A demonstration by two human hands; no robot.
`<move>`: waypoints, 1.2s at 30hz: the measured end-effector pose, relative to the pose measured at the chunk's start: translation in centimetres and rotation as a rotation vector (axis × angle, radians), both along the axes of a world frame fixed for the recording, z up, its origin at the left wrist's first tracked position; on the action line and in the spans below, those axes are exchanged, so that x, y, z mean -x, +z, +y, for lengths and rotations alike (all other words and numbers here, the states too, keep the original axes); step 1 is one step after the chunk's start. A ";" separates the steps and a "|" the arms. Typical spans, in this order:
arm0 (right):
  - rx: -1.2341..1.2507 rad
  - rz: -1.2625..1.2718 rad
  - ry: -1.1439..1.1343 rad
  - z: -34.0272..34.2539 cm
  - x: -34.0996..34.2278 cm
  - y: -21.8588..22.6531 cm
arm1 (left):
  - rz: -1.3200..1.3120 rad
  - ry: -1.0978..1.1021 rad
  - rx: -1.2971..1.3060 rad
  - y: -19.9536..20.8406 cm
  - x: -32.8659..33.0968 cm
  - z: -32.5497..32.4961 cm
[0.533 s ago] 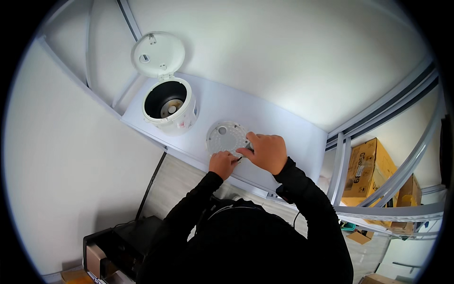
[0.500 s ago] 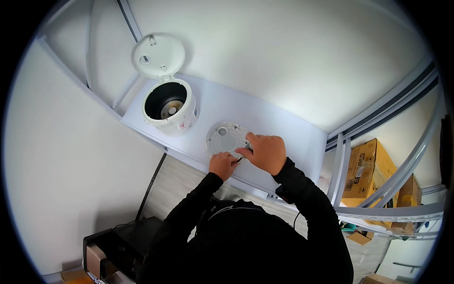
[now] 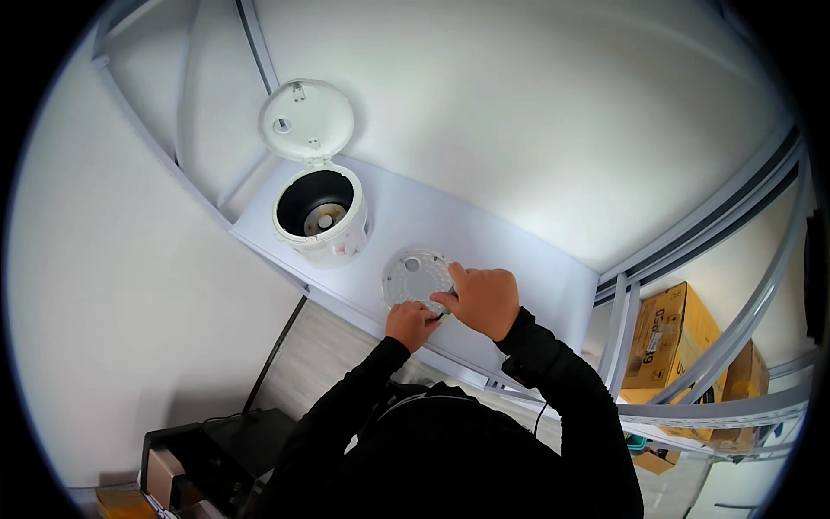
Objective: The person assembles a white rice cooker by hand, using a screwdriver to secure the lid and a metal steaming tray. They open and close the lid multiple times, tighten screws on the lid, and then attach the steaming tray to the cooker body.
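Observation:
A pale, translucent round inner lid plate [image 3: 415, 281] with a round hole and many small dimples lies on the white table. My left hand [image 3: 411, 324] is closed at its near edge, fingers pinched together. Over the right edge, my right hand [image 3: 486, 301] is curled with thumb and forefinger together. A small dark piece shows between the two hands' fingertips; its kind and most of it are hidden. To the left stands a white rice cooker [image 3: 341, 244], its lid [image 3: 307, 121] raised. No inner pot sits in it; the heating plate [image 3: 324, 220] shows at the bottom.
The narrow white table [image 3: 527, 251] runs along a pale wall, with grey frame rails [image 3: 616, 337] at its right end. Beyond them stand cardboard boxes [image 3: 666, 337]. A black machine [image 3: 216, 458] is on the floor at lower left.
The whole view has shifted, so the table and cooker appear slightly lower. Both hands stay at the plate's near right edge, with hardly any movement relative to it.

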State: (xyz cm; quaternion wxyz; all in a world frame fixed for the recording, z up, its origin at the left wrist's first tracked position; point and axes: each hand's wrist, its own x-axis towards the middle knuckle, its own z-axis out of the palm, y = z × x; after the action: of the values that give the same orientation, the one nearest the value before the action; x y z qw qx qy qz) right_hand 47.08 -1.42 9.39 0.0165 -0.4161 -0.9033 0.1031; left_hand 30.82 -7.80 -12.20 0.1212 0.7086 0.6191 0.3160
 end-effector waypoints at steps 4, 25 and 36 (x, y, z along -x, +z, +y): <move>-0.279 0.254 0.207 -0.2 -0.8 -1.2 | -0.028 -0.004 0.117 0.4 0.1 -0.2; -0.200 -0.010 0.226 0.6 -0.5 -0.9 | -0.049 0.000 0.143 0.1 0.1 0.1; -0.132 -0.004 0.106 -0.2 -0.2 -1.0 | -0.051 -0.017 0.153 0.2 0.3 0.2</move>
State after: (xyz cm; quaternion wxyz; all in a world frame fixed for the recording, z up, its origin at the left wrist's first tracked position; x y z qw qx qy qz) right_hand 47.24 -1.62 8.35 0.0368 -0.3657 -0.9290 0.0432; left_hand 30.52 -7.59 -12.03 0.1933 0.6941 0.6323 0.2847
